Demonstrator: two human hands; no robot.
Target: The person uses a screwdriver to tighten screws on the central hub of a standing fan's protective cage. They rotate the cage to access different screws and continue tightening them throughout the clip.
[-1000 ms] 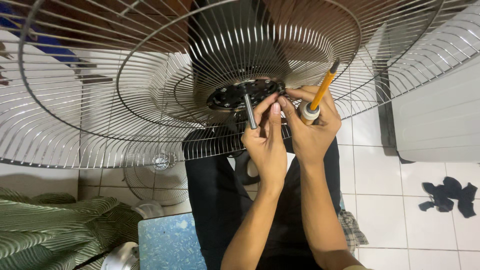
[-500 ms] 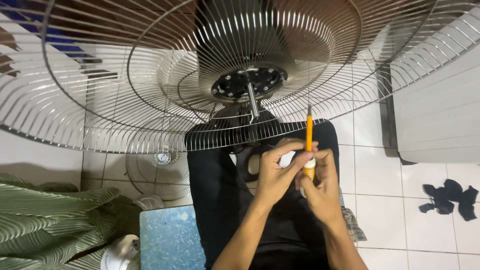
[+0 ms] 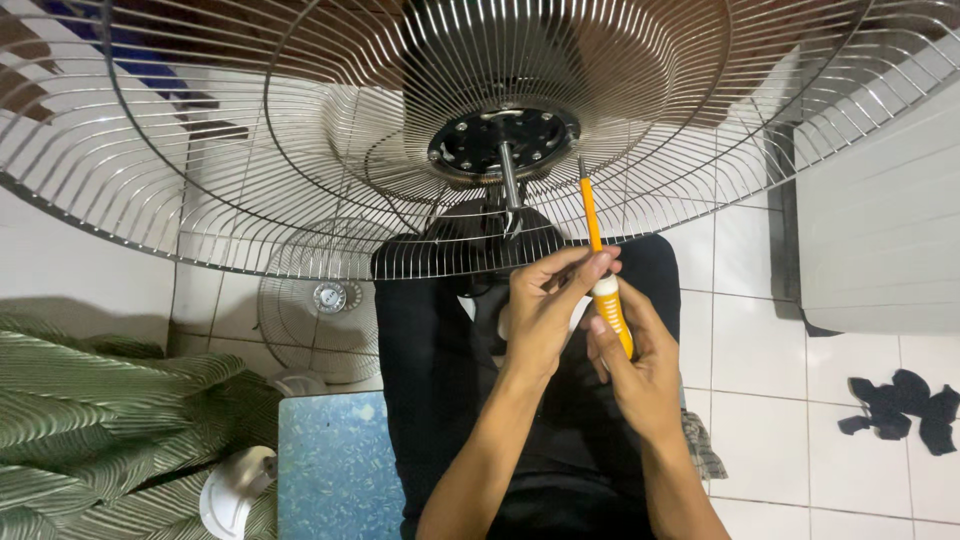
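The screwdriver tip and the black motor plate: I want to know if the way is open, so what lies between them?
In the head view, only thin wires of the fan guard cross between the screwdriver tip and the motor plate; the shaft stands just beside that stretch.

I see the round wire fan guard [image 3: 300, 150] above my lap, its black hub plate [image 3: 503, 140] central. Below it, my left hand [image 3: 545, 310] and right hand [image 3: 640, 370] touch around the orange-handled screwdriver [image 3: 600, 270]. A second, smaller wire grille [image 3: 325, 300] lies on the white tiled floor [image 3: 790, 400], left.
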